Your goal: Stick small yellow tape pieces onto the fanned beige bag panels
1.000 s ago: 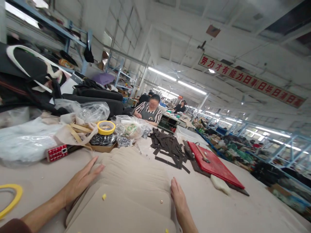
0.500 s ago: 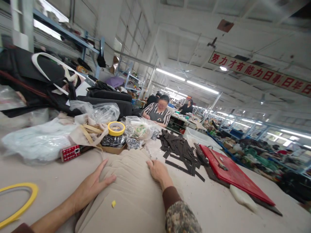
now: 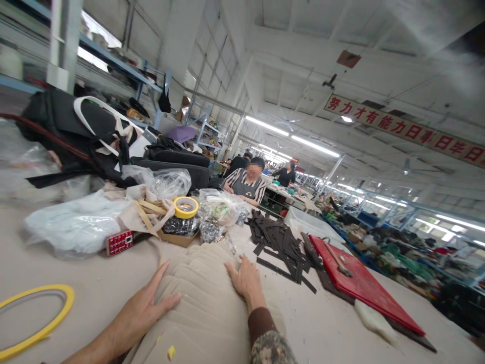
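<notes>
A stack of beige fabric pieces (image 3: 197, 303) lies in front of me, its layers fanned out toward the far end. My left hand (image 3: 146, 303) rests along the stack's left side, thumb and fingers apart. On the right side of the pile, my right hand (image 3: 245, 278) lies with its fingers stretched and spread on the cloth. Neither hand grips anything that I can see. A small yellow scrap (image 3: 172, 352) sits on the top layer near me.
Left are a large yellow tape ring (image 3: 68, 303), a red patterned box-like item (image 3: 119, 243) and plastic bags (image 3: 76, 222). A yellow tape roll (image 3: 186, 207) tops a small carton. Dark strips (image 3: 280, 242), a red board (image 3: 364, 283) and a hammer (image 3: 343, 268) lie right. A person (image 3: 246, 184) sits beyond.
The view has shifted, so the table's things on the left appear farther right. My right hand's fingers have spread a little more on the fabric. My left hand stays along the stack.
</notes>
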Available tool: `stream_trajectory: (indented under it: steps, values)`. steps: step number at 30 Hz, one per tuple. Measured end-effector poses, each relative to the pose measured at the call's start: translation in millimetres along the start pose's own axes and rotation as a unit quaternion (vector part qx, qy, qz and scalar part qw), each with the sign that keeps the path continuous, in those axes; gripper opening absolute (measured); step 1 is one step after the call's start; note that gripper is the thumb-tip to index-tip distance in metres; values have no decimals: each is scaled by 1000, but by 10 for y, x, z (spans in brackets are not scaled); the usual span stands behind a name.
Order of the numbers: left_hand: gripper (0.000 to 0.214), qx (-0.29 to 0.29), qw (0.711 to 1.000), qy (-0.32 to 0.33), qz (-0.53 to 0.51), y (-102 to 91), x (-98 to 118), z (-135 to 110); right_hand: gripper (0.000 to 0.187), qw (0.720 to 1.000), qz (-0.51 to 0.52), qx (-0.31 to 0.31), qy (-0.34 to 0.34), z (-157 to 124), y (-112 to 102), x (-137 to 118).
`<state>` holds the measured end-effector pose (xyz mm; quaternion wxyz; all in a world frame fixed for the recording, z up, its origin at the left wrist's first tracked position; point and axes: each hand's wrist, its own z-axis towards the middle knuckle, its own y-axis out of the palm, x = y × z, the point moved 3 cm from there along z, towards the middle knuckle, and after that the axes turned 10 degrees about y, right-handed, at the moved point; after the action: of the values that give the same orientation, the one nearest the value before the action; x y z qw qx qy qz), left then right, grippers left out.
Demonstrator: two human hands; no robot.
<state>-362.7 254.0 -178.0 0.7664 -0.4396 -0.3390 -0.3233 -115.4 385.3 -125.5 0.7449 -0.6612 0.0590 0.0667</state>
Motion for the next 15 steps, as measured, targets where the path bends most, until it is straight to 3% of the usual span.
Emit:
stream_trajectory:
  steps: [8, 15]
  values:
    - [87, -38, 998, 2, -44, -89, -129, -254, 62, 999, -20, 27, -28, -210, -69, -117]
    - [86, 35, 997, 74, 2, -163, -287, -642, 55, 997, -25, 48, -55, -575, -100, -229]
